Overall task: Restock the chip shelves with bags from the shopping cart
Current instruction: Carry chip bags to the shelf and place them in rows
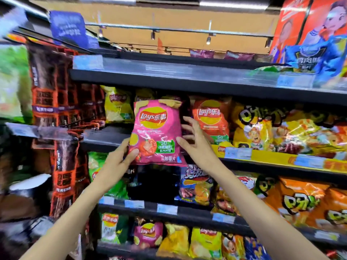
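The person holds a pink bag of chips (156,132) upright in front of the shelves. The left hand (120,158) grasps the bag at its lower left corner, with the thumb pressed on the front and the other fingers behind it. The right hand (195,141) is at the right edge of the bag with the fingers spread and almost straight; it touches the side of the bag but does not close around it.

The bag is in front of a dark gap on the second shelf (105,136), between a yellow bag (117,105) on the left and an orange bag (211,117) on the right. Both neighbours stand on this shelf. The lower edge of the pink bag hangs a little below the front edge of the shelf, so it does not stand on the shelf. Below are more rows of chip bags, among them a smaller pink bag (148,234) on the lowest row.
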Demonstrator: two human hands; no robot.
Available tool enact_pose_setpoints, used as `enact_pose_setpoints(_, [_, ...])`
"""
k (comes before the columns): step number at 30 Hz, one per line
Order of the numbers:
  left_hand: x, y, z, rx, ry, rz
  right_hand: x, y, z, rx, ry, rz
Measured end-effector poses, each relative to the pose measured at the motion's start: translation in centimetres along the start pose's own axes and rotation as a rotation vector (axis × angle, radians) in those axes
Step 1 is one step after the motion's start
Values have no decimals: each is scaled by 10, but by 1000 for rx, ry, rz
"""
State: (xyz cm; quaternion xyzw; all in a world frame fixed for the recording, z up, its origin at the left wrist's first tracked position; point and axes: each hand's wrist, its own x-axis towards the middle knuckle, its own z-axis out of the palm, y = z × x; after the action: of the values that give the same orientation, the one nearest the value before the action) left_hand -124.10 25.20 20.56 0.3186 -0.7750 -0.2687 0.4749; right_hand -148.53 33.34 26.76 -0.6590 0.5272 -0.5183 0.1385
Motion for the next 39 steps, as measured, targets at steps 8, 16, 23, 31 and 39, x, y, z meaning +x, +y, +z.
enact_pose_setpoints(8, [62, 15, -12, 5, 56, -9, 24, 5, -8, -61, -125, -84])
enact_pose_setpoints(16, [127, -10, -18, 147, -187, -12, 69, 23, 10, -427, -164, -126])
enact_pose_setpoints(23, [177, -27, -1, 383, -359, -90, 91, 38, 18, -770, -63, -17])
enact_pose_setpoints(31, [213, -18, 16, 615, -513, -117, 103, 27, 28, -958, 28, -128])
enact_pose_setpoints(39, [220, -21, 31, 636, -536, -117, 119, 29, 36, -1007, 32, -62])
